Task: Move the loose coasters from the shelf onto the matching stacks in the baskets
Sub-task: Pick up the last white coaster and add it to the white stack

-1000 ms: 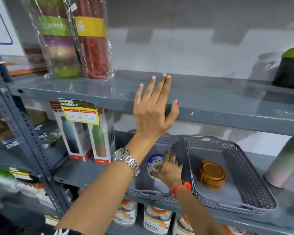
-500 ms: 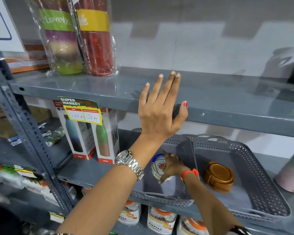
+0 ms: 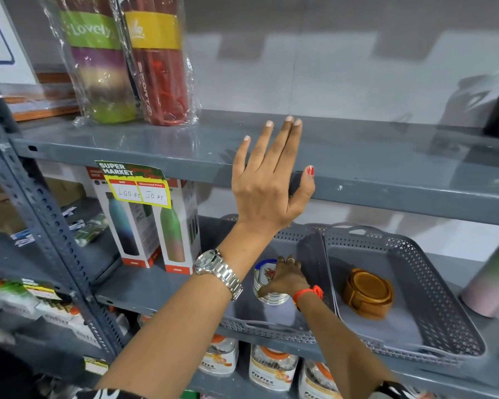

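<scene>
Left hand: the left hand [image 3: 267, 182] is open and empty, fingers spread, palm against the front lip of the upper shelf [image 3: 386, 156]; it looks like a brace, not a grasp.
Right hand: the right hand [image 3: 285, 279] is down in the left basket [image 3: 308, 243], fingers curled over the top of the printed stack [image 3: 267, 286]; whether it pinches a loose coaster or only rests on the pile, I cannot tell.
Coasters: the printed stack, white with a blue rim and a red motif, stands in the left basket; the brown stack [image 3: 368, 293] sits in the right basket [image 3: 432, 283], well apart from either hand.
Loose coasters: none shows on the bare run of upper shelf.
Handling: judged thin, stiff discs, light, probably smooth-faced, so apt to slide off a pile; best taken by the rim between thumb and fingers and lowered flat.
Brown stack: seems held in a ring-like holder, so a coaster would have to drop in from above.
Hidden: the right palm and the top of the printed stack are covered by the hand; the left forearm blocks the basket's near left part.
Cut off: the shelf's right end runs out of view.
</scene>
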`<action>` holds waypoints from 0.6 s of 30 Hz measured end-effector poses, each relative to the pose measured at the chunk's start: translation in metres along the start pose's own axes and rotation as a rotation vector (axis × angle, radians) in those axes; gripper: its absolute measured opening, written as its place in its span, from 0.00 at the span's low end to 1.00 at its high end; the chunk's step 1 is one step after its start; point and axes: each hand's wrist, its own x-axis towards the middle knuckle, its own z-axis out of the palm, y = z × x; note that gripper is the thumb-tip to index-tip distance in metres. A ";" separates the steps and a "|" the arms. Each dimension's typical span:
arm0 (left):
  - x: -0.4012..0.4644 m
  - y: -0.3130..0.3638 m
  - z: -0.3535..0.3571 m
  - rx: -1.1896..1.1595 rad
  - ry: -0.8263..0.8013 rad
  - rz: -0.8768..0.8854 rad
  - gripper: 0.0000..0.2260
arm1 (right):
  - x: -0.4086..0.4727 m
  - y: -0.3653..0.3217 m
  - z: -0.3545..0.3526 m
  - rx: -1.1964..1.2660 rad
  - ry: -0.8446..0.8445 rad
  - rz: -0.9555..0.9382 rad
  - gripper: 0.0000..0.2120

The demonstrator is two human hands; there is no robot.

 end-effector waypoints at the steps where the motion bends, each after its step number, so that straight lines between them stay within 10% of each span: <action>1: 0.000 0.000 0.000 -0.002 0.001 0.000 0.24 | -0.001 0.001 -0.001 0.014 -0.007 0.002 0.53; 5: -0.001 0.001 0.000 -0.002 0.006 0.004 0.24 | -0.006 0.013 -0.016 0.120 0.097 0.002 0.55; 10: -0.001 0.000 0.001 0.013 0.027 0.007 0.24 | -0.021 0.060 -0.055 0.068 0.662 0.124 0.33; 18: -0.002 0.000 0.002 0.031 0.044 0.004 0.24 | -0.037 0.136 -0.049 0.043 0.274 0.621 0.44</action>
